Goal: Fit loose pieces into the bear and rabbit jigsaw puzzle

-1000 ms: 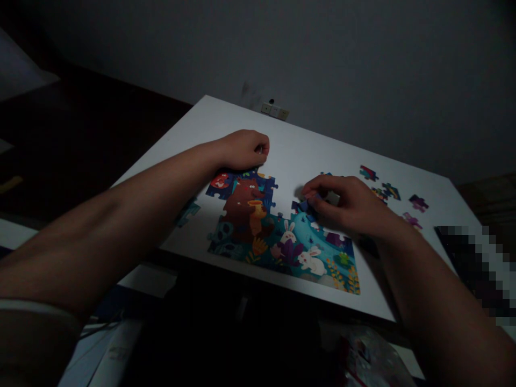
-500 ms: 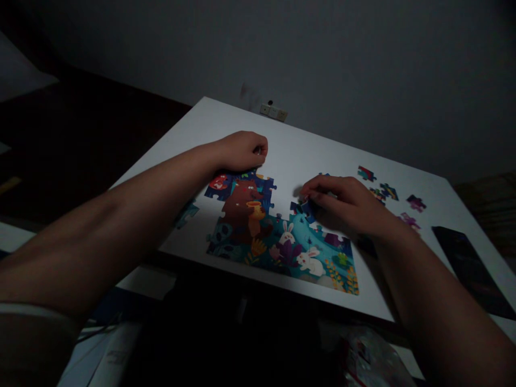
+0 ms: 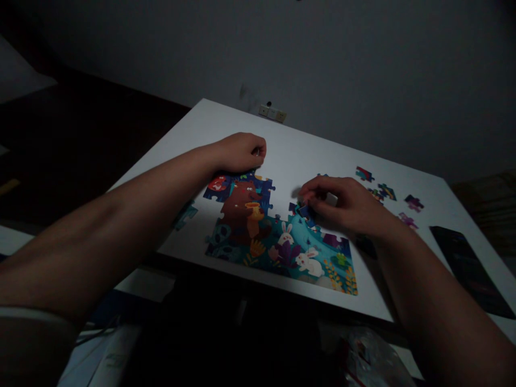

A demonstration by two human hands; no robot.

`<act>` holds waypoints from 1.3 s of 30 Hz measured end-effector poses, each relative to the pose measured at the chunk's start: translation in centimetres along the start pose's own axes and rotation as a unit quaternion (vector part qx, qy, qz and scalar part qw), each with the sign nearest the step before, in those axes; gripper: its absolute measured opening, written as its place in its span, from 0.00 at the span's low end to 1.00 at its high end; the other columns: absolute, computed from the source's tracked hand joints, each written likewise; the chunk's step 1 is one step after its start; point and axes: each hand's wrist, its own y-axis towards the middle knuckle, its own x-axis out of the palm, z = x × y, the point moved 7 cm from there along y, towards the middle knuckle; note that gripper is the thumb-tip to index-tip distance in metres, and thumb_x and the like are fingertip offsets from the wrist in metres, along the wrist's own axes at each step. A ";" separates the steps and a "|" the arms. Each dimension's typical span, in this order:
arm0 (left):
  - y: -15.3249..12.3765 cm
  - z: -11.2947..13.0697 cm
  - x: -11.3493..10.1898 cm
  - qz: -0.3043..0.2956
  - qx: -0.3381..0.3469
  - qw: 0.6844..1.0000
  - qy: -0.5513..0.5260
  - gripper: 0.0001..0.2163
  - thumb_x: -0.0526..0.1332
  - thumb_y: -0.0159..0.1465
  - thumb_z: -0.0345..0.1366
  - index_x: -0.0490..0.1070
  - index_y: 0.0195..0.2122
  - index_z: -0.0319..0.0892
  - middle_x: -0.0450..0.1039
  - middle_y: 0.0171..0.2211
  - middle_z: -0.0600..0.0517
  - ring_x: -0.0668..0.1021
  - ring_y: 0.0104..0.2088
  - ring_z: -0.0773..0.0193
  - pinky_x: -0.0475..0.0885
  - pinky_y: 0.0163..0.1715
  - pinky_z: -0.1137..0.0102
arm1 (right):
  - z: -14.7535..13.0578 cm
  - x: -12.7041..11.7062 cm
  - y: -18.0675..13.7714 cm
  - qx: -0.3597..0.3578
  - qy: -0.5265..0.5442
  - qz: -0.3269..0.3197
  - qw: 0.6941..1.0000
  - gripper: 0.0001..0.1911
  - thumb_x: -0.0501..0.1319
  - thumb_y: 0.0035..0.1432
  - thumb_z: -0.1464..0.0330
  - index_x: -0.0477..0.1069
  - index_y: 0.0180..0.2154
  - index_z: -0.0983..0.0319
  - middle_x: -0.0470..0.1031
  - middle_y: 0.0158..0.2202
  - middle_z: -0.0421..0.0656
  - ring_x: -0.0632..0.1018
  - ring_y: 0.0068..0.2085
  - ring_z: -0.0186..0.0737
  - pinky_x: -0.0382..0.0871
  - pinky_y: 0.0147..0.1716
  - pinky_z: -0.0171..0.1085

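right hand: fingertips pinched on blue puzzle piece at half-built puzzle's far edge, mid-table | piece heading, long axis: too dark to tell | left hand: fisted, contents hidden, on puzzle's far-left corner | loose pieces, dark slab: by table's right edge

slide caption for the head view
Right hand holds a blue piece at the part-built jigsaw on a white table; left hand fisted beside it.

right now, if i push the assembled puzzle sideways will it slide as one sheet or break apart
The assembled puzzle lies flat on the smooth table, so it would probably slide. Its ragged top edge near the right hand, which pinches a puzzle piece, suggests outer pieces could pop loose. Lifted, it would likely sag apart.
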 end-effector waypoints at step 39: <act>0.3 -0.4 0.0 0.002 0.005 1.000 0.003 0.11 0.62 0.60 0.40 0.78 0.42 0.45 0.80 0.38 0.47 0.78 0.38 0.57 0.66 0.38 0.64 | 1.8 -2.3 0.6 -0.015 -0.007 0.118 0.993 0.11 0.63 0.67 0.67 0.84 0.47 0.56 0.82 0.44 0.46 0.81 0.45 0.48 0.75 0.48 0.49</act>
